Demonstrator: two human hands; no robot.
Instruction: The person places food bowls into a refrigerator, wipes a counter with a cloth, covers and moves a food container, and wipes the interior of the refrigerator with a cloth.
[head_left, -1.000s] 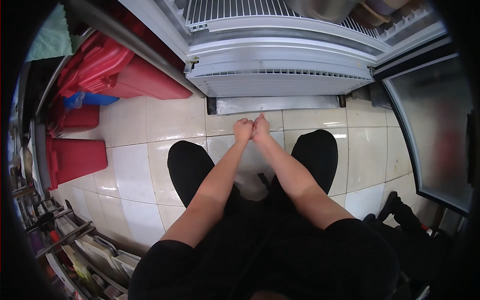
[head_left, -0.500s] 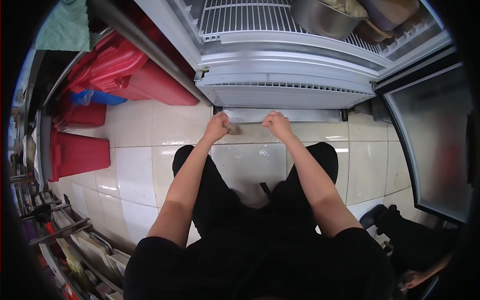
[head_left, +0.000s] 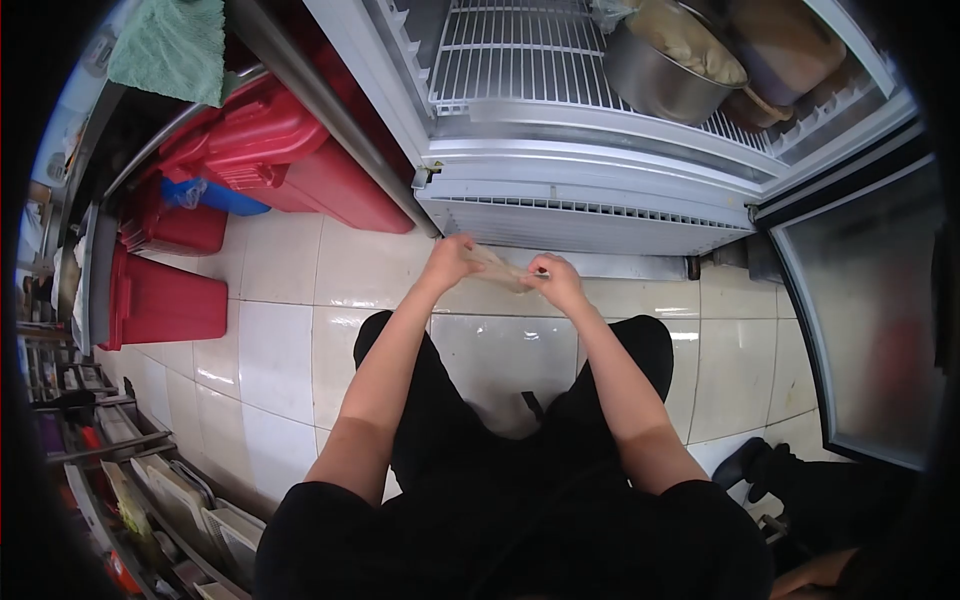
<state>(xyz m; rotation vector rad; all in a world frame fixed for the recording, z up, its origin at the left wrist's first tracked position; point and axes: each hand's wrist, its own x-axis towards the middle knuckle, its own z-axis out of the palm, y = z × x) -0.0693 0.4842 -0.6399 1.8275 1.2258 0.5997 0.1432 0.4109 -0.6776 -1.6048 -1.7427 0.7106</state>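
Observation:
Between my two hands, a thin, pale, see-through plastic bag or sheet [head_left: 500,268] hangs over the floor in front of the fridge base; which of the two it is, I cannot tell. My left hand [head_left: 448,266] grips its left side, thumb and fingers bent around it. At the other end, my right hand [head_left: 556,282] pinches the plastic with its fingertips. The open white fridge [head_left: 580,222] stands just beyond my hands. On its wire shelf [head_left: 510,50] sits a metal pot [head_left: 660,80] filled with pale, lumpy food.
Red bins [head_left: 170,300] stand on the left under a steel counter, where a green cloth [head_left: 170,50] hangs. The glass fridge door [head_left: 860,290] is swung out on the right. Another person's dark shoe and leg [head_left: 800,465] are at the lower right. Boards [head_left: 180,500] fill a lower-left rack.
My right hand has moved down and taken hold of the plastic, now stretched between both hands. Earlier, a small blurred beige bit showed at my left hand. The view has shifted slightly.

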